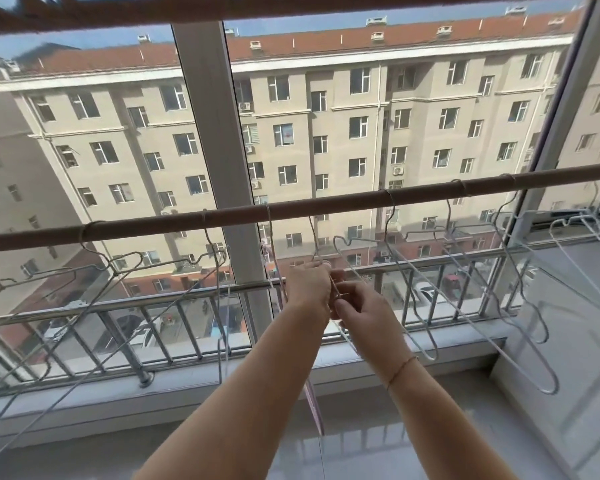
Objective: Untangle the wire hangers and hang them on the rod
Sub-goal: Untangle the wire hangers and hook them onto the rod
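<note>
A brown rod (326, 202) runs across the window, rising to the right. Several white wire hangers hang from it by their hooks: a group on the left (94, 292) and a group on the right (465, 278). Below the middle of the rod, my left hand (309, 285) and my right hand (361, 313) meet. Both pinch the thin wire of a hanger (357, 268) whose hook reaches up to the rod. A pinkish hanger (314, 403) hangs down behind my forearms. More white hangers (589, 223) lie tangled at the far right by the window frame.
A steel railing (153, 323) stands outside the glass, above a grey window sill (187, 386). A thick window post (219, 150) rises behind the rod. A second brown rod (291, 8) crosses the top. The tiled floor (361, 452) lies below.
</note>
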Demonstrator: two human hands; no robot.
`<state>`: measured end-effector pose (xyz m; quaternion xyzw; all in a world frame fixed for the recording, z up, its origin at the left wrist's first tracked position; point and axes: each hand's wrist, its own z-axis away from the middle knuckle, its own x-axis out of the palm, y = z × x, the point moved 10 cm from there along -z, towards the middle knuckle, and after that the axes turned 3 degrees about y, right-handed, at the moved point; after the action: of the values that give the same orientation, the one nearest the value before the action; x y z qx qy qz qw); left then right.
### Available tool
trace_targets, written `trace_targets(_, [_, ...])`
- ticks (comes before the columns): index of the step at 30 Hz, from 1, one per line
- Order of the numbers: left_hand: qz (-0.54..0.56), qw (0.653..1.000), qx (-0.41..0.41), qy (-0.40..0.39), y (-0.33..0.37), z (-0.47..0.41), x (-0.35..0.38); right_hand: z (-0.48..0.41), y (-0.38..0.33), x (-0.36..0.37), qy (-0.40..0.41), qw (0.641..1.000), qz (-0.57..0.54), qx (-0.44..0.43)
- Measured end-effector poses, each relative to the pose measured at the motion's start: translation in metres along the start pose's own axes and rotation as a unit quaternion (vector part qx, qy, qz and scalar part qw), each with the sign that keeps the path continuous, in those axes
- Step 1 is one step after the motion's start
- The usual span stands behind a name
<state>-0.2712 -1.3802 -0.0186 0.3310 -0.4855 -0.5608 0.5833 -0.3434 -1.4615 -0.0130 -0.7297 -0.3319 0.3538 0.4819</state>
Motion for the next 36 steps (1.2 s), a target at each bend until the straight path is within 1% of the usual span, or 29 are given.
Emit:
trace_targets(4, [-0.013, 1.000, -0.006, -0.006, -0.033, 0.010, -0.007, 0.015, 0.027, -0.011, 0.006, 0.999, -0.025, 0.028])
trace_targets(8, [-0.042, 0.999, -0.004, -0.026, -0.072, 0.026, -0.016, 0.023, 0.052, -0.026, 0.004, 0.999, 0.022, 0.048])
trace_targets(12, [-0.141, 0.989, 0.014, -0.038, -0.112, 0.034, -0.028, 0.030, 0.068, -0.025, -0.030, 0.999, 0.028, 0.017])
trace_targets(14, [-0.199, 0.979, 0.029, -0.040, -0.127, 0.035, -0.032, 0.037, 0.079, -0.022, -0.052, 0.997, 0.056, 0.005])
trace_targets(16, [-0.262, 0.963, 0.045, -0.048, -0.137, 0.036, -0.036, 0.043, 0.095, -0.019, -0.077, 0.992, 0.102, 0.011])
trace_targets(19, [-0.328, 0.939, 0.068, -0.081, -0.147, 0.039, -0.039, 0.055, 0.114, -0.021, -0.119, 0.979, 0.166, 0.025])
trace_targets(22, [-0.364, 0.920, 0.107, -0.101, -0.149, 0.045, -0.041, 0.080, 0.126, -0.030, -0.158, 0.973, 0.160, 0.050])
trace_targets(25, [-0.385, 0.905, 0.137, -0.120, -0.152, 0.050, -0.033, 0.107, 0.136, -0.055, -0.150, 0.974, 0.152, 0.076])
trace_targets(27, [-0.420, 0.887, 0.162, -0.103, -0.152, 0.053, -0.029, 0.123, 0.139, -0.068, -0.141, 0.978, 0.107, 0.108])
trace_targets(29, [-0.448, 0.874, 0.181, -0.049, -0.149, 0.056, -0.031, 0.136, 0.141, -0.074, -0.125, 0.981, 0.059, 0.139])
trace_targets(30, [-0.440, 0.879, 0.184, -0.009, -0.146, 0.058, -0.036, 0.141, 0.140, -0.073, -0.117, 0.981, 0.040, 0.149])
trace_targets(32, [-0.380, 0.907, 0.169, 0.063, -0.137, 0.066, -0.045, 0.145, 0.134, -0.066, -0.102, 0.982, 0.002, 0.157])
trace_targets(33, [-0.345, 0.924, 0.150, 0.073, -0.135, 0.070, -0.046, 0.144, 0.128, -0.063, -0.091, 0.984, -0.017, 0.155])
trace_targets(34, [-0.315, 0.939, 0.125, 0.056, -0.135, 0.073, -0.041, 0.141, 0.121, -0.060, -0.079, 0.985, -0.030, 0.148])
trace_targets(36, [-0.249, 0.964, 0.088, -0.029, -0.135, 0.081, -0.019, 0.131, 0.103, -0.056, -0.060, 0.989, -0.050, 0.127])
